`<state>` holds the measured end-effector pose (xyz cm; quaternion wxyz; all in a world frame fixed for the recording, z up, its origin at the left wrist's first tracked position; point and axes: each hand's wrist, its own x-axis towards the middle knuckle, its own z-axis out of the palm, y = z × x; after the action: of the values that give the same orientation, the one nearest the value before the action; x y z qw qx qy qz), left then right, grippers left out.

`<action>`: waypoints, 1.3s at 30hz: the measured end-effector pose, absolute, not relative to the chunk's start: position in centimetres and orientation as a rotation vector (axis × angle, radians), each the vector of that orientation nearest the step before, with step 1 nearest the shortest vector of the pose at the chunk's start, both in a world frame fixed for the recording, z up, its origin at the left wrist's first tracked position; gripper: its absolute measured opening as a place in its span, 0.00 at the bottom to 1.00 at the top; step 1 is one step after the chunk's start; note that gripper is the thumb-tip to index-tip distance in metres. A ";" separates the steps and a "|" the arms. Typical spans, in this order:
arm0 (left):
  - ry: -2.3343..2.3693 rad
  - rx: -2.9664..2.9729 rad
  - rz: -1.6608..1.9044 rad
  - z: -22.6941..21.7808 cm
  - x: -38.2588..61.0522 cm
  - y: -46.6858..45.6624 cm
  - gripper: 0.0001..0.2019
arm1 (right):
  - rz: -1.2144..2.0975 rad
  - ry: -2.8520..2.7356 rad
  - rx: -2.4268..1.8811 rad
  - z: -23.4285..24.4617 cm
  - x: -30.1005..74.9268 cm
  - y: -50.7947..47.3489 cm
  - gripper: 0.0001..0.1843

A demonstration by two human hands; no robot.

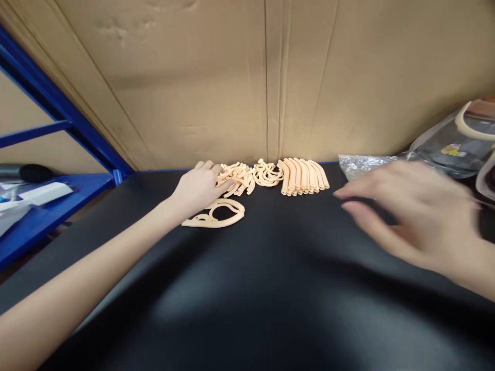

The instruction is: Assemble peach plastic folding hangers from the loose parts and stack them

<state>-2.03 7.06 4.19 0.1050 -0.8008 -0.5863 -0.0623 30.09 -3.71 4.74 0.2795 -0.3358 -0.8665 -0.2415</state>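
Left grip [200,184] and slender forearm [96,274] bare; right grip [421,214] bare, blurred.

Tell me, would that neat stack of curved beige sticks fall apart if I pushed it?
Probably: the curved beige sticks look piled with nothing visible binding them, so some would likely slide off. Each seems fairly stiff, since they share the same clean bend. They're probably light, being so slim.
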 end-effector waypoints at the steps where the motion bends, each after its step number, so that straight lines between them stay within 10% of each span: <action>1: -1.800 -2.396 -0.191 4.2 -2.0 7.5 0.22 | -0.641 -2.363 -0.884 4.3 29.8 -3.0 0.08; 39: -2.394 -2.486 -0.737 5.3 -1.5 10.8 0.07 | -0.199 -2.551 -0.895 -0.7 29.5 -0.7 0.11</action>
<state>-1.49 10.76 5.26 -0.1924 -0.6913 -0.6656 -0.2051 29.54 -0.66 -0.71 0.2135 -0.3226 -0.9194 -0.0716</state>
